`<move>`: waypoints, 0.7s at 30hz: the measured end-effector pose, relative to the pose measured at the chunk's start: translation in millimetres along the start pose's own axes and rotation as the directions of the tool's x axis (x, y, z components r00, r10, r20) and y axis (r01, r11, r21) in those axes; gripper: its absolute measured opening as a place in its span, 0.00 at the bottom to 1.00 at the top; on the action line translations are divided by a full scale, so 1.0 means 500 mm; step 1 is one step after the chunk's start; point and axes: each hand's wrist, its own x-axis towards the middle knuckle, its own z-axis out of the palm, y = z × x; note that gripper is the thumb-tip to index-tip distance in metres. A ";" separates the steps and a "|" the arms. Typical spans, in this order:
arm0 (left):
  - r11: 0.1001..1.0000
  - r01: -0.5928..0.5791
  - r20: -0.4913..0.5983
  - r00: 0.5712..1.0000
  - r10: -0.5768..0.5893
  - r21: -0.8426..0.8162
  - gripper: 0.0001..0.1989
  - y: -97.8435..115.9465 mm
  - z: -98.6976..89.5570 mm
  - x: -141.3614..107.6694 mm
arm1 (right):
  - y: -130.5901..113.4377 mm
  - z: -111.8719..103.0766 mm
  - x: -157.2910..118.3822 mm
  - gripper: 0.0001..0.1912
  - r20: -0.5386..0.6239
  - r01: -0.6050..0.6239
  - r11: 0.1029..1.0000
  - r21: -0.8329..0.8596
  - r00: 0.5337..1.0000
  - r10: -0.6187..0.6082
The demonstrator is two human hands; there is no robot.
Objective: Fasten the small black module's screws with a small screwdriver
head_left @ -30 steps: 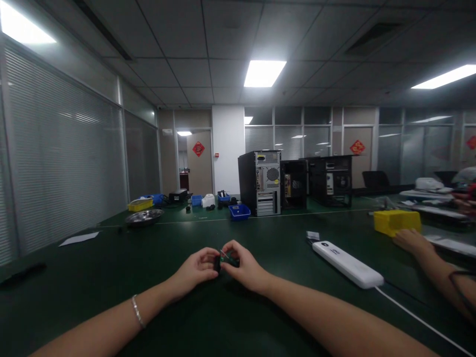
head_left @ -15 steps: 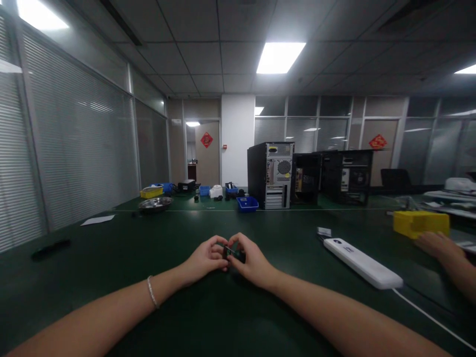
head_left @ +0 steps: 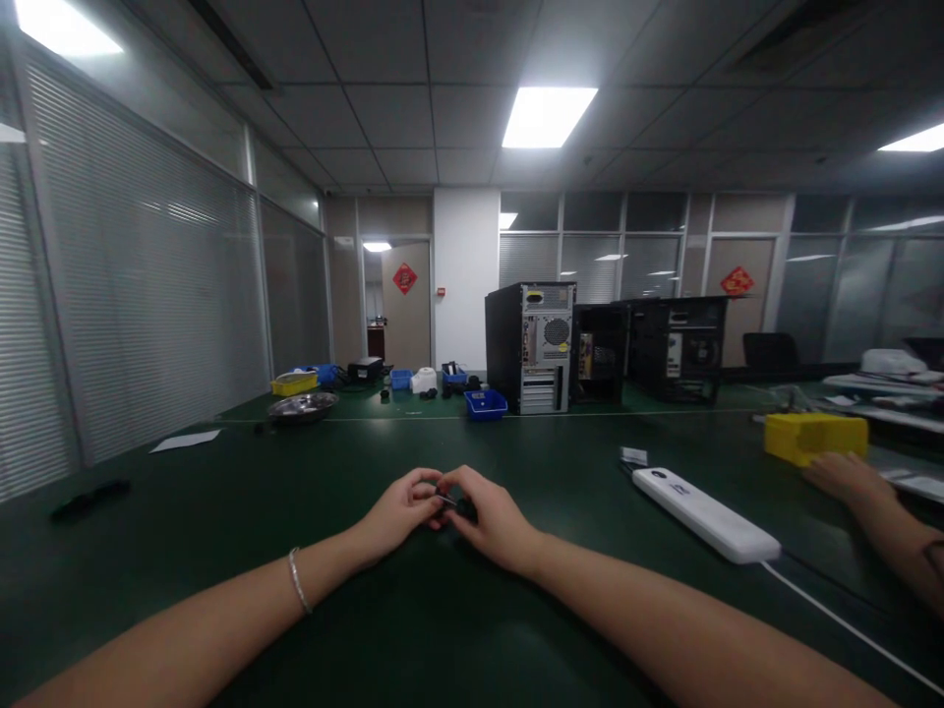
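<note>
CAUTION: SLIP AND DROP HAZARD

The left hand [head_left: 398, 513] is pinching a small dark part [head_left: 441, 491] in its fingers, which are mostly concealing it. The fingers of the right hand [head_left: 505, 521] are gripping a dark-handled tool [head_left: 465, 508], with its thin metal shaft [head_left: 446, 501] pointing toward the left fingertips. Both items are sitting between the 2 hands, above the desk [head_left: 369, 629].

- Skidding: if the shaft is meeting the part off-axis, it could be sliding into the left fingertips. Exact contact is not showing.
- Dropping: the small part is offering little gripping area; a loosening pinch could be sending it onto the dark desk, where it is blending in.
- Misaligning: the fingers are blocking the view, so a poor angle could be going unnoticed.
</note>
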 end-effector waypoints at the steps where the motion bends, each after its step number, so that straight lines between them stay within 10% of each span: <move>1: 1.000 -0.005 -0.013 1.000 0.005 0.000 0.13 -0.003 -0.002 0.003 | -0.001 -0.001 0.001 0.13 -0.002 0.005 1.000 -0.002 1.000 -0.005; 12: 0.999 -0.016 -0.381 0.924 0.033 0.050 0.15 -0.036 -0.095 0.042 | 0.021 -0.002 -0.003 0.13 0.047 -0.030 0.999 -0.033 0.998 0.032; 21: 0.991 0.009 -0.310 0.950 0.034 0.137 0.14 -0.027 -0.080 0.039 | 0.021 -0.002 -0.002 0.11 0.114 -0.055 0.994 -0.093 0.991 0.065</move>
